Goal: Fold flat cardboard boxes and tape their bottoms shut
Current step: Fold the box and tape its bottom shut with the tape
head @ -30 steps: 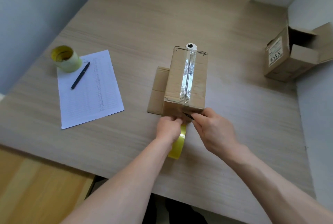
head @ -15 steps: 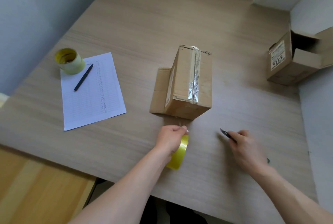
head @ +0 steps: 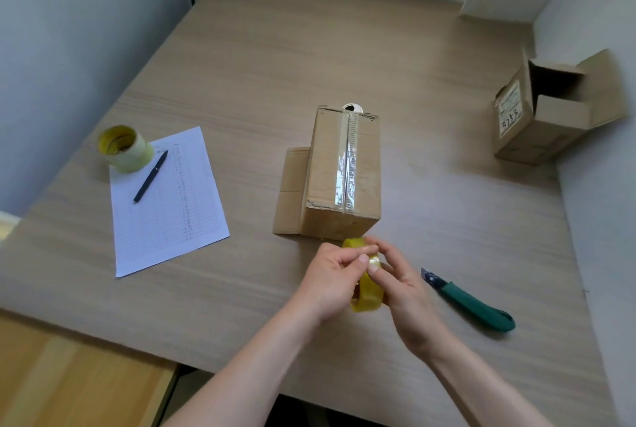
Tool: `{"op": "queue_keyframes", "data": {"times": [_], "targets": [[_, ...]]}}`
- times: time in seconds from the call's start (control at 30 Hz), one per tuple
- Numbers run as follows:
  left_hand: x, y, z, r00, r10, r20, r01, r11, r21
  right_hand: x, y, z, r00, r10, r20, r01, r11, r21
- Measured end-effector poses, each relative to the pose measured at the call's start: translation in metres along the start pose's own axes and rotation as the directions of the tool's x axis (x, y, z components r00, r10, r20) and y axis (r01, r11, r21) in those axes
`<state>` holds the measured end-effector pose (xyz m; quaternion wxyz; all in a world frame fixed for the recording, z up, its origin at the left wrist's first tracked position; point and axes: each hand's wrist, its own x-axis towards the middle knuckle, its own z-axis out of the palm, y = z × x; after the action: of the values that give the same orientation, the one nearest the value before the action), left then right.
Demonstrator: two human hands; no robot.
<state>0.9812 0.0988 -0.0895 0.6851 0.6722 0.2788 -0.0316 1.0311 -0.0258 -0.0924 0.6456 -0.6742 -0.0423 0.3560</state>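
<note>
A: What does your cardboard box (head: 344, 175) look like?

B: Plain brown, standing on the desk (head: 430, 48); a shiny strip of clear tape runs down the seam on top; one flap lies flat at its left side.

A: And your hands?

B: Just in front of the box; your left hand (head: 335, 277) and right hand (head: 401, 284) both curl their fingers round the yellow tape roll (head: 368, 294); a green knife (head: 473, 302) lies right of them.
</note>
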Motion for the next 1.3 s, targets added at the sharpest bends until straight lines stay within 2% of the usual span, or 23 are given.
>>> {"op": "queue_keyframes", "data": {"times": [0.07, 0.1, 0.17, 0.23, 0.33, 0.4, 0.5, 0.57, 0.73, 0.87, 0.9, 1.03, 1.07, 1.1, 1.13, 1.17, 1.2, 1.23, 1.3], "targets": [[-0.001, 0.0, -0.002, 0.988, 0.152, -0.016, -0.143, 0.958, 0.247, -0.001, -0.008, -0.002, 1.0, 0.026, 0.014, -0.027, 0.999, 0.044], [-0.002, 0.001, -0.003, 0.966, 0.258, -0.013, -0.228, 0.877, 0.423, 0.0, -0.011, -0.003, 0.999, 0.037, 0.014, -0.037, 0.998, 0.046], [-0.005, 0.001, -0.004, 0.879, 0.476, 0.024, -0.359, 0.628, 0.691, 0.002, -0.017, -0.009, 0.999, 0.039, 0.006, -0.039, 0.999, 0.007], [-0.005, 0.004, -0.006, 0.785, 0.618, 0.043, -0.394, 0.444, 0.805, 0.007, -0.023, -0.017, 0.999, 0.02, -0.03, -0.021, 0.999, -0.048], [0.011, 0.016, -0.019, 0.713, 0.698, -0.074, -0.294, 0.392, 0.872, 0.018, -0.031, -0.035, 0.988, 0.001, -0.152, -0.009, 0.999, -0.049], [0.036, 0.03, -0.029, 0.722, 0.691, -0.028, -0.241, 0.289, 0.926, 0.027, -0.035, -0.048, 0.981, -0.003, -0.196, -0.005, 0.999, -0.038], [0.068, 0.041, -0.037, 0.771, 0.619, 0.152, -0.341, 0.199, 0.919, 0.036, -0.037, -0.058, 0.986, -0.021, -0.168, 0.009, 0.997, -0.071], [0.082, 0.039, -0.044, 0.741, 0.634, 0.221, -0.403, 0.156, 0.902, 0.039, -0.039, -0.061, 0.986, -0.023, -0.163, 0.011, 0.997, -0.072], [0.105, 0.028, -0.06, 0.626, 0.714, 0.313, -0.455, 0.009, 0.89, 0.043, -0.038, -0.065, 0.982, -0.008, -0.191, -0.002, 0.998, -0.056], [0.12, 0.021, -0.073, 0.593, 0.696, 0.405, -0.5, -0.076, 0.863, 0.044, -0.044, -0.059, 0.989, -0.024, -0.148, 0.008, 0.994, -0.105], [0.123, 0.025, -0.075, 0.603, 0.678, 0.42, -0.51, -0.078, 0.857, 0.044, -0.046, -0.057, 0.991, -0.033, -0.129, 0.015, 0.991, -0.133], [0.128, 0.057, -0.079, 0.752, 0.451, 0.48, -0.474, -0.136, 0.87, 0.048, -0.058, -0.042, 0.997, -0.065, -0.046, 0.043, 0.925, -0.377], [0.125, 0.064, -0.079, 0.752, 0.45, 0.481, -0.478, -0.13, 0.869, 0.049, -0.06, -0.039, 0.997, -0.07, -0.038, 0.047, 0.901, -0.431], [0.118, 0.067, -0.079, 0.735, 0.498, 0.461, -0.502, -0.058, 0.863, 0.05, -0.063, -0.035, 0.997, -0.074, -0.033, 0.05, 0.88, -0.472], [0.107, 0.069, -0.077, 0.721, 0.564, 0.404, -0.545, 0.1, 0.833, 0.05, -0.066, -0.031, 0.996, -0.082, -0.032, 0.055, 0.862, -0.504], [0.096, 0.069, -0.073, 0.728, 0.601, 0.329, -0.591, 0.307, 0.746, 0.05, -0.068, -0.027, 0.996, -0.084, -0.034, 0.054, 0.848, -0.528], [0.086, 0.068, -0.068, 0.754, 0.587, 0.294, -0.619, 0.485, 0.618, 0.05, -0.069, -0.023, 0.996, -0.084, -0.035, 0.052, 0.844, -0.534], [0.076, 0.066, -0.064, 0.778, 0.554, 0.298, -0.62, 0.596, 0.51, 0.05, -0.07, -0.019, 0.996, -0.08, -0.032, 0.05, 0.841, -0.538], [0.064, 0.057, -0.055, 0.802, 0.527, 0.283, -0.597, 0.688, 0.412, 0.048, -0.071, -0.009, 0.996, -0.082, -0.016, 0.06, 0.836, -0.545]]}}
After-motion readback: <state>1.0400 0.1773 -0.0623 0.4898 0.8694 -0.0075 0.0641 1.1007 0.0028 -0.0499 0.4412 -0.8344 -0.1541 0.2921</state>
